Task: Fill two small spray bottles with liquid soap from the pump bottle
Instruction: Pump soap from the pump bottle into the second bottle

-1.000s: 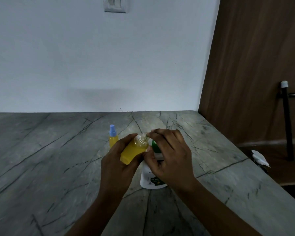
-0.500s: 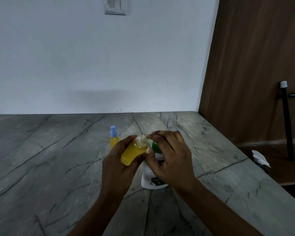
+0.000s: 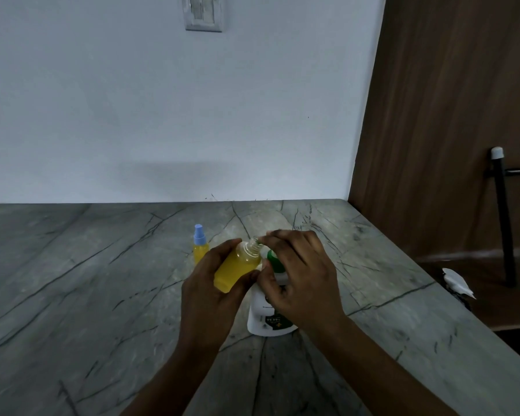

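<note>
- Head view: left hand point(image 3: 210, 292) wrapped round the uncapped spray bottle point(image 3: 237, 265), thumb on one side and fingers on the other, holding it up off the countertop point(image 3: 102, 280), just beside the pump bottle point(image 3: 264, 319).
- Same view: right hand point(image 3: 297, 277) curled over the green pump head point(image 3: 273, 261), fingers arched across its top, thumb down near the small bottle's shoulder. White body below, standing on the stone.
- Long axis of the held bottle tilted: base low and toward the left, open neck point(image 3: 254, 243) pointing up and to the right, toward the pump head. Yellow liquid through most of its length (nearly full, by the look of it).
- Nozzle tip hidden under the right fingers, so possibly at the neck's mouth, possibly just beside it; cannot tell which.
- Capped spray bottle point(image 3: 201, 247), blue top on, upright on the countertop just behind the left hand, yellow inside; judged to be finished.
- To do this step well: set the neck's mouth directly under the nozzle, press in short, slow strokes, and hold the pump bottle's base flat on the stone.
- With the level near the shoulder, ease the tilt toward upright to avoid overflow onto the threads, and stop short of the brim to leave room for the sprayer's tube.
</note>
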Demonstrator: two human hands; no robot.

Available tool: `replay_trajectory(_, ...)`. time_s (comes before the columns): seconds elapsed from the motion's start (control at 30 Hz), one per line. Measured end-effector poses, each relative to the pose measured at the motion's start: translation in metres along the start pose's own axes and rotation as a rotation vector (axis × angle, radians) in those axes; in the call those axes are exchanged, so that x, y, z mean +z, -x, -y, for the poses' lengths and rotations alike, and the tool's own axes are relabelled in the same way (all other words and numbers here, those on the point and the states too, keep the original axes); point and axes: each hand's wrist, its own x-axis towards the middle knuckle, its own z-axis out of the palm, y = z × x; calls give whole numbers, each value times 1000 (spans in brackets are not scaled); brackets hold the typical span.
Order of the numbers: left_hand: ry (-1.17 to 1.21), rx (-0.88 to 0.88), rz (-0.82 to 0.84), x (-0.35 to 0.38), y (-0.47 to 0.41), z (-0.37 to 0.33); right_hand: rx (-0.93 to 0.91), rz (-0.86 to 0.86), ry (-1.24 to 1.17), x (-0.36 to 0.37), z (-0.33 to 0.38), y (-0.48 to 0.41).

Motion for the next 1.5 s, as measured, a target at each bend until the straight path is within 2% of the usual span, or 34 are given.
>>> replay_trajectory(1.2,-42,6,-26,0,1,-2,-14,11,2,2,0,3)
replay_trajectory(1.5,-60,23,-5,0,1,0,-11,-31,8,-1,0,-1)
